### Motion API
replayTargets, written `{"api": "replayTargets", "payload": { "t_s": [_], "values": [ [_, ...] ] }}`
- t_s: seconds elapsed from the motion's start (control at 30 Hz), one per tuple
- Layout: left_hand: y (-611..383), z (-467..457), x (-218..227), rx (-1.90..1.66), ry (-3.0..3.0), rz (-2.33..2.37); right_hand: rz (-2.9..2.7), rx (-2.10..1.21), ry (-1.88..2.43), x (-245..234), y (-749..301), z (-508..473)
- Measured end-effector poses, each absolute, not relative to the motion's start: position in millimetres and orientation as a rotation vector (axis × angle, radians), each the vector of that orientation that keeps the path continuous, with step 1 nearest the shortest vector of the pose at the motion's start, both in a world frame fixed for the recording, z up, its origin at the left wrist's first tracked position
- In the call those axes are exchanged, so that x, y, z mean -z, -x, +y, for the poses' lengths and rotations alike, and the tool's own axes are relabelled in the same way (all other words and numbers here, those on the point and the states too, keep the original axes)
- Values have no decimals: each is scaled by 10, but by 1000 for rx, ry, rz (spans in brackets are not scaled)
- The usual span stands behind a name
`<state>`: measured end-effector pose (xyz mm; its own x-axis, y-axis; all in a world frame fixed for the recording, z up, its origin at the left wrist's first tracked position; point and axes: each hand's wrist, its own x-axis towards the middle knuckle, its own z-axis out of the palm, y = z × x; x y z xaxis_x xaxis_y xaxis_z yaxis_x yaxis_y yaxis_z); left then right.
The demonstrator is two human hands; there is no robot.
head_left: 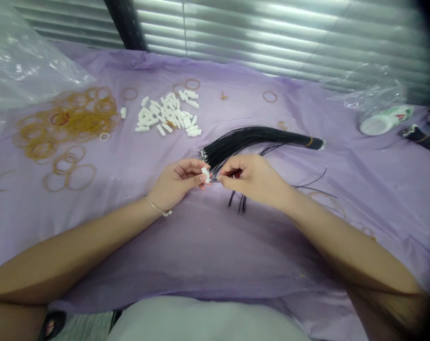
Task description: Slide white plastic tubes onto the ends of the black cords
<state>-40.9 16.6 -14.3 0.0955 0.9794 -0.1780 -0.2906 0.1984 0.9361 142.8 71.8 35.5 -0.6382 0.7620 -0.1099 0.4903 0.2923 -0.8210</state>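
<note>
Between the thumb and fingers of my left hand (184,176) is a small white plastic connector housing (205,174). My right hand (248,179) pinches thin black wires (215,180) whose ends meet the housing's right side; how deep they sit I cannot tell. Short wire ends (241,203) hang below my right hand, and longer strands stick out to its right. Just behind both hands lies a thick bundle of black wires (261,136) with metal terminals at its ends and a rubber band near its right end. A loose pile of white connector housings (168,112) is farther back.
A heap of tan rubber bands (83,118) spreads over the purple cloth (186,255) at left, beside a clear plastic bag (26,57). At right are a white container on its side (381,122) and another wire bundle (423,140). Blinds (272,33) stand behind the table.
</note>
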Motion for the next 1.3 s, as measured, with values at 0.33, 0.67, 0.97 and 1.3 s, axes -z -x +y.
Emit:
{"api": "replayTargets", "payload": {
  "t_s": [0.33, 0.67, 0.97, 1.3],
  "values": [
    [404, 168, 140, -1156, -882, 1050, -2328, -1264, 1144, -386, -1416, 710],
    [416, 177, 138, -1161, -862, 1017, -2346, -1078, 1021, -323, -1406, 711],
    [418, 179, 138, -1156, -883, 1001, -2267, -1120, 984, -307, -1408, 717],
    [421, 179, 136, -1144, -891, 1020, -2323, -1135, 968, -321, -1403, 727]
  ]
}}
